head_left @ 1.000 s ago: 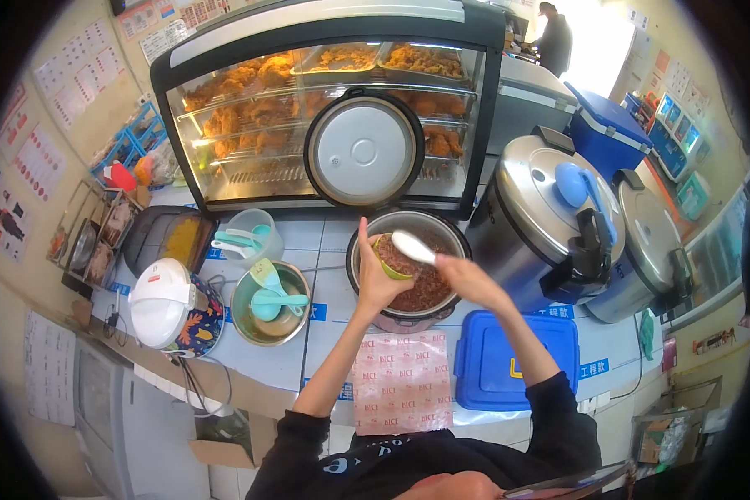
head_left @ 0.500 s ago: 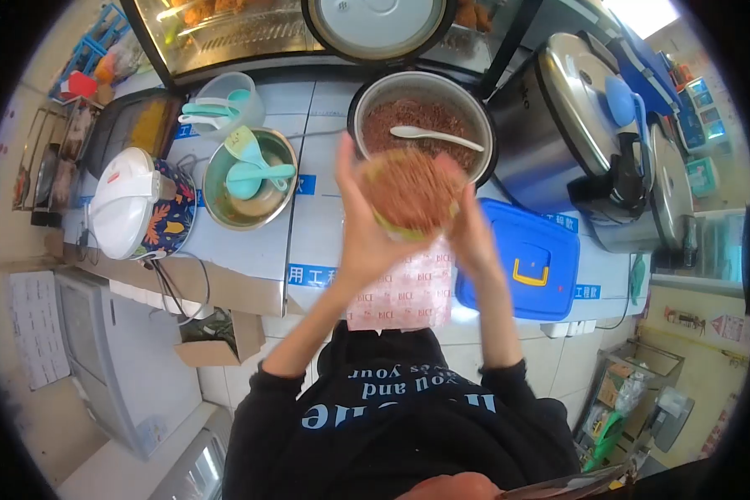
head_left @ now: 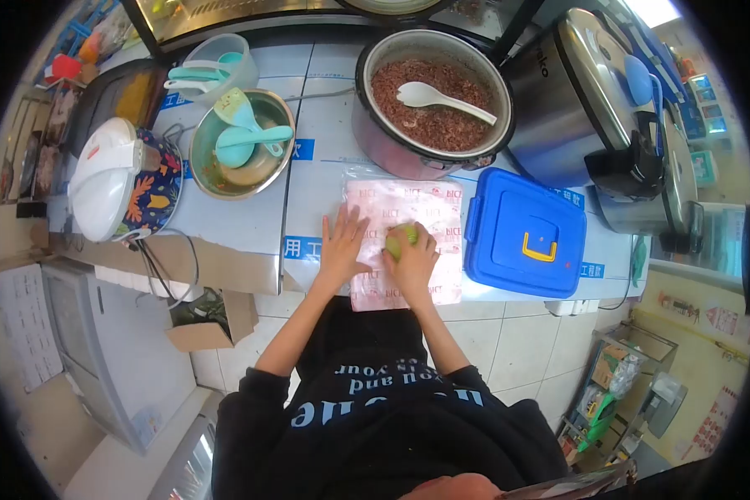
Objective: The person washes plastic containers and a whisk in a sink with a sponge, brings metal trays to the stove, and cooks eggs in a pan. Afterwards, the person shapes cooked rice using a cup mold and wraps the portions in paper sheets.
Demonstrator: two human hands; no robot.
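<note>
Green bowl [head_left: 402,242] sits on the printed paper [head_left: 375,287], right of its center, outer side up. Right hand [head_left: 412,257] is clamped on it, fingers curled over and around, covering part of it. Rim and whatever is under it: hidden, can't tell. Left hand [head_left: 342,247] is palm down on the left side of the same paper, fingers spread apart, gripping nothing, thumb pointing toward the bowl but not touching it. Paper is at the front edge of the table [head_left: 317,104], pink-red print on a pale pink base. Rice cooker [head_left: 387,150] stands just beyond the paper, lid up, reddish-brown rice [head_left: 396,82] inside. White paddle [head_left: 433,97] lies on the rice, blade left, handle angled down to the right. Blue box [head_left: 508,233] is just right of the paper, lid on, yellow handle [head_left: 539,247] on top. Metal bowl [head_left: 206,146] is to the left, holding teal utensils [head_left: 250,137] plus a yellow-green spatula [head_left: 232,106]. Clear container [head_left: 246,71] is behind it with more utensils, teal and white. Floral cooker [head_left: 160,196] stands farther left, white lid closed. On the far right, 2 steel cookers [head_left: 562,108], a blue ladle [head_left: 639,81] on top of the nearer. Display case [head_left: 308,15] runs along the back, mostly cut off by the top of the view.
</note>
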